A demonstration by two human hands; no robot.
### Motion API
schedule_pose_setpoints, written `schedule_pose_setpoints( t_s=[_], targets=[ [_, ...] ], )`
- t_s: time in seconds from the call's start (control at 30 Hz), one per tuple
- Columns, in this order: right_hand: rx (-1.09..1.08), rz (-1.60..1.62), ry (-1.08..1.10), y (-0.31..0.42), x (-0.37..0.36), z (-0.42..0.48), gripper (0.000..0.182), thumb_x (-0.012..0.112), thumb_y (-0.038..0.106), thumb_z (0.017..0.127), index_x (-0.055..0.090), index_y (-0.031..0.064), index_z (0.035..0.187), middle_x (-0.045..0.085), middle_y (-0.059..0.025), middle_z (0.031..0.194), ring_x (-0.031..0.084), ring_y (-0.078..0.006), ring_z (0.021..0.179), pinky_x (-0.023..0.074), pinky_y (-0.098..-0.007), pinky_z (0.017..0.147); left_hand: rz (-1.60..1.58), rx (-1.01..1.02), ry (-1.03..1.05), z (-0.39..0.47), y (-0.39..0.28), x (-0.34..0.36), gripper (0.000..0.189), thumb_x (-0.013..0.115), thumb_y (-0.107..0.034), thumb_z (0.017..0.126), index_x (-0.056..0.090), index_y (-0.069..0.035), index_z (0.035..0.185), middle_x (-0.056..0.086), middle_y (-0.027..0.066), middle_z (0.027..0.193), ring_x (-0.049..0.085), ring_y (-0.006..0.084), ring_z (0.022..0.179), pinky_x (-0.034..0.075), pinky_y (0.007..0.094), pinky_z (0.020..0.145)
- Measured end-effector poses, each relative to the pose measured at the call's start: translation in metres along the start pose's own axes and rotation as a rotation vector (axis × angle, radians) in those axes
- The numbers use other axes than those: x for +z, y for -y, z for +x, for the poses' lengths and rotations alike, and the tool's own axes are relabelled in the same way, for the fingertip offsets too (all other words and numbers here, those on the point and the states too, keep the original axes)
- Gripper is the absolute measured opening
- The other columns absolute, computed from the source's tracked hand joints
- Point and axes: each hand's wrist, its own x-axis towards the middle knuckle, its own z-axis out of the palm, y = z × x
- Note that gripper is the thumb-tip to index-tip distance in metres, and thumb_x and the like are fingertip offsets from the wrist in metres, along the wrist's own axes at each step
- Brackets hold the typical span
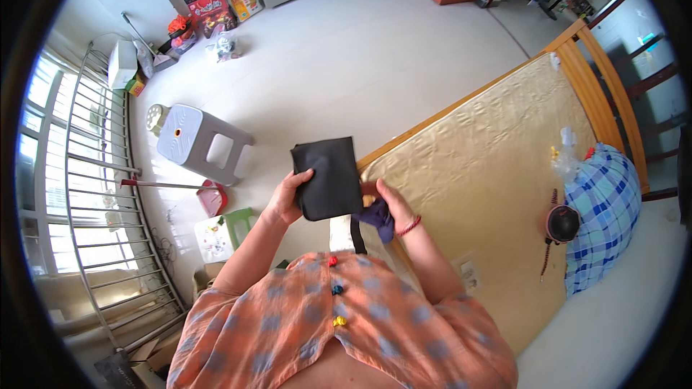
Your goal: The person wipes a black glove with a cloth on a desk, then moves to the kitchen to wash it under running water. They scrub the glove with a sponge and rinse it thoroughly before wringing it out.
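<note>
A flat black rectangular item, perhaps a pouch or a folder (328,181), is held up in front of my chest. My left hand (289,194) grips its left edge, with the thumb on its face. At its lower right edge is my right hand (396,206), which has a braided red bracelet on the wrist and holds a crumpled dark purple cloth (378,219). The fingertips of my right hand are partly hidden. Below the black item shows a white and black thing (346,235) that I cannot name.
To the right stands a wooden bed (465,173) with a yellowish mattress cover, bearing a blue checked pillow (605,216) and a round black object (562,223). At the left are a grey plastic stool (184,132), a red dustpan (212,199) and a metal window railing (97,208).
</note>
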Motion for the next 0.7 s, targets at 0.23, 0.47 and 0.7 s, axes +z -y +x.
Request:
schedule_pose_setpoints(
  t_s=[0.23,0.47,0.7],
  targets=[
    [-0.076,-0.186,0.112,0.097,0.032,0.12,0.041,0.058,0.028,0.092,0.055,-0.0021,0.12,0.061,-0.0067,0.112,0.059,-0.0138,0.101,0.0476,-0.0285,0.089,0.211,-0.008,0.036,0.083,-0.101,0.027,0.039,0.061,-0.019,0.088,0.05,-0.004,0.122,0.061,0.0099,0.111,0.061,0.0209,0.1,0.052,0.0365,0.087],
    [-0.137,-0.236,0.168,0.18,0.007,0.227,0.041,0.056,0.017,0.092,0.048,-0.0026,0.128,0.06,-0.0059,0.114,0.058,-0.0114,0.099,0.0473,-0.0279,0.087,0.543,-0.032,0.139,0.2,-0.198,0.043,0.037,0.059,-0.006,0.086,0.052,-0.002,0.122,0.06,0.0087,0.115,0.058,0.0197,0.106,0.048,0.0351,0.093],
    [-0.291,-0.223,0.117,0.278,-0.001,0.305,0.049,0.053,0.005,0.088,0.041,-0.0011,0.135,0.057,-0.0045,0.121,0.058,-0.0103,0.102,0.0454,-0.0277,0.091,0.449,-0.065,0.209,0.311,-0.285,0.099,0.029,0.058,-0.004,0.087,0.058,-0.005,0.116,0.064,0.0061,0.109,0.062,0.0177,0.098,0.051,0.0315,0.086]
  ],
)
